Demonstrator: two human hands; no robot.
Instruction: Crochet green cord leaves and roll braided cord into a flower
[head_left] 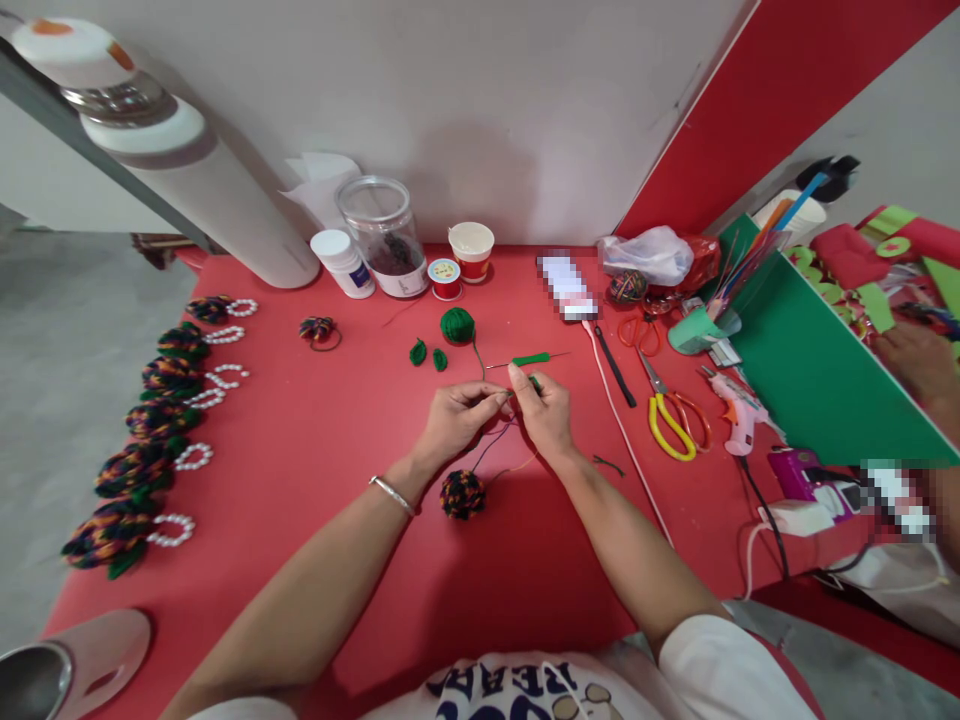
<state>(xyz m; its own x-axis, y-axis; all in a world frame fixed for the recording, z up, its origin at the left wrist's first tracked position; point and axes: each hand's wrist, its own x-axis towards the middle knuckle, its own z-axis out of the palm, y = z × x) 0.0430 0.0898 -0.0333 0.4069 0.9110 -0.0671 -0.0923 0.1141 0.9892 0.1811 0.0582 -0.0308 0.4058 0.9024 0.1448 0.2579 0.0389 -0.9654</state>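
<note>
My left hand (461,415) is closed in a pinch on green yarn, its fingertips meeting those of my right hand. My right hand (544,410) is also pinched, with a bit of green yarn showing by its fingers; the small work is mostly hidden. A strand runs up to a green yarn ball (457,325). Just beyond my hands lies a green-handled crochet hook (531,359). Below them rests a dark multicoloured crocheted ball (463,495), with loose threads leading up to my fingers. Two small green crocheted leaves (418,352) lie left of the yarn ball.
Several multicoloured crocheted pieces (161,377) with bead loops line the left edge. A tall white flask (225,190), jar (382,240) and paper cup (471,250) stand behind. Rightward are a phone (568,285), cable, yellow-handled scissors (670,425), glue gun (739,415), green divider (832,360) and another person's hand (919,360).
</note>
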